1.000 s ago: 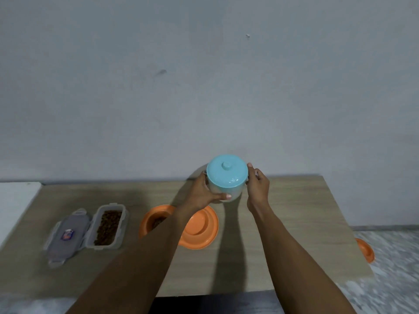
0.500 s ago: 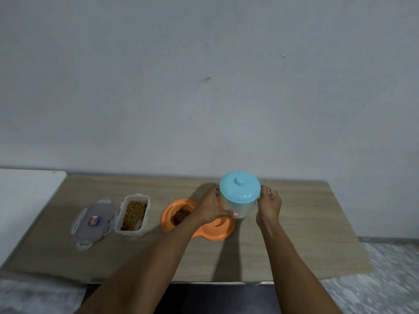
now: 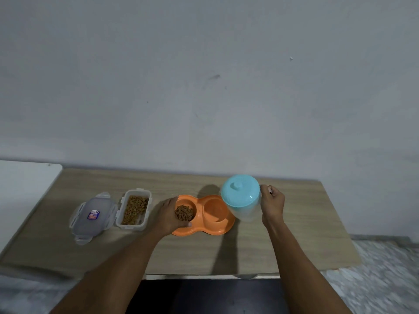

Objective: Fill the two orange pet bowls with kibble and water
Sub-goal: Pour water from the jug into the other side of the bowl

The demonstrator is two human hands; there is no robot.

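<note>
An orange double pet bowl lies on the wooden table. Its left well holds brown kibble; its right well looks empty. My left hand grips the bowl's left rim, thumb on the front edge. My right hand holds a clear jug with a light blue lid, tilted left over the right well. Whether water is in the jug I cannot tell.
A clear box of kibble stands open left of the bowl, with its lid lying further left. A white surface adjoins the table's left end. A grey wall rises behind; speckled floor shows at the right.
My left hand let go of the jug and moved down to the bowl's left rim. The jug went right and now tilts, held by my right hand alone.
</note>
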